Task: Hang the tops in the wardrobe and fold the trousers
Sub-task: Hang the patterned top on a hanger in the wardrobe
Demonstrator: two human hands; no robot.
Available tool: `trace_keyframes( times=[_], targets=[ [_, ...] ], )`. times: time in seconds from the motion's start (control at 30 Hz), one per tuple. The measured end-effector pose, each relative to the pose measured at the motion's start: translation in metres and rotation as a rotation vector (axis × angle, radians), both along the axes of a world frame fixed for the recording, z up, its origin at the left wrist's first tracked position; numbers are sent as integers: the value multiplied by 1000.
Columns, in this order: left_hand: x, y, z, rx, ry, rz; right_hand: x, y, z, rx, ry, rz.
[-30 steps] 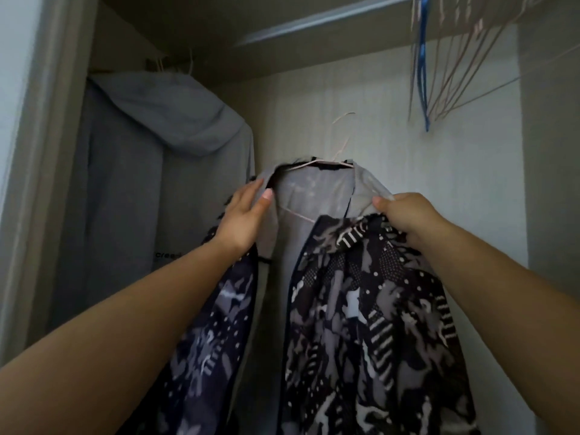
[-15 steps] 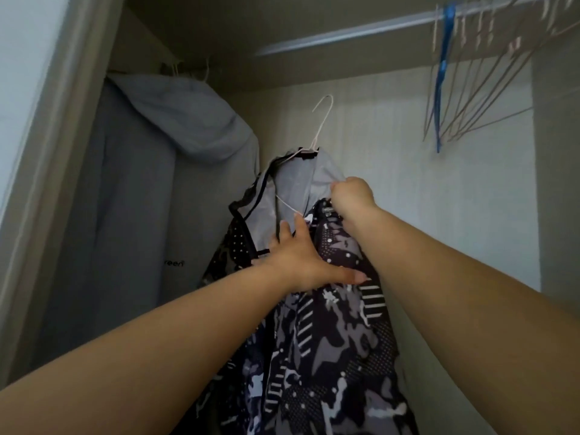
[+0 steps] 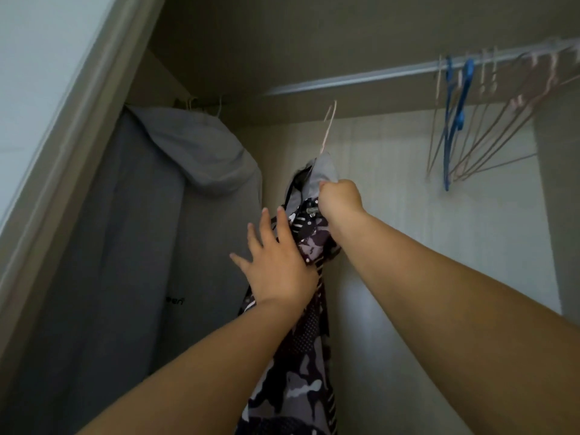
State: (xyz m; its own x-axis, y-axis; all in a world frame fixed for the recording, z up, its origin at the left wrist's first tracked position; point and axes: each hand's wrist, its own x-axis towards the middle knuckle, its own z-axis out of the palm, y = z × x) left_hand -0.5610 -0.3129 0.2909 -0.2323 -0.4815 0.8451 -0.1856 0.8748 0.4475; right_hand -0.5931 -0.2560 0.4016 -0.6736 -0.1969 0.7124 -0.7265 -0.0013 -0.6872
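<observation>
Where the right hand (image 3: 340, 200) closes, we find the grip clenched on the collar of the patterned top (image 3: 298, 381), just under the neck of its wire hanger (image 3: 328, 130). The fist is turned away, so we cannot tell whether it also pinches the wire. The left hand (image 3: 276, 265) lies lower and to the left, fingers straight and spread, palm flat against the side of the top, grasping nothing.

From the grip the garment hangs straight down, its long axis vertical, bunched narrow between the two forearms and running out of the bottom of the view. Above the grip the hanger's hook rises, tilted slightly right, its tip just below the rod (image 3: 361, 79). We judge it not yet hooked over, though the angle leaves some doubt.

As we read it, the coming move turns on that gap: the rod lies above the hook, and the right hand is the nearer one to lift it. Left of the top a grey hoodie (image 3: 188, 158) already hangs in the wardrobe (image 3: 408, 215). Well to the right, empty hangers (image 3: 489, 133), a blue hanger (image 3: 461, 98) among them, crowd the rod.
</observation>
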Motion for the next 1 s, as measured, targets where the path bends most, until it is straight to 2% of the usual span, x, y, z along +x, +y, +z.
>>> trace_keyframes(
  times=[0.07, 0.13, 0.33, 0.43, 0.5, 0.6, 0.77, 1.0],
  targets=[
    [1, -2, 6, -155, 19, 92, 2, -8, 14, -30, -44, -43],
    [-2, -4, 12, -209, 61, 116, 7, -18, 27, -42, -70, -85],
    [-16, -16, 42, -128, 128, 123, 8, -34, 55, -20, 37, -229],
    [-19, -29, 61, -155, 148, 144, 6, -38, 71, -25, 24, -224],
    [-20, -37, 74, -184, 122, 158, 9, -43, 79, 44, -18, -221],
    [-21, -46, 93, -212, 93, 158, 8, -47, 95, -3, -39, -216],
    [-27, -61, 118, -219, 73, 165, -2, -48, 111, -23, 142, -128],
    [-40, -76, 153, -226, 77, 168, -11, -61, 148, -30, 115, -221]
  ],
)
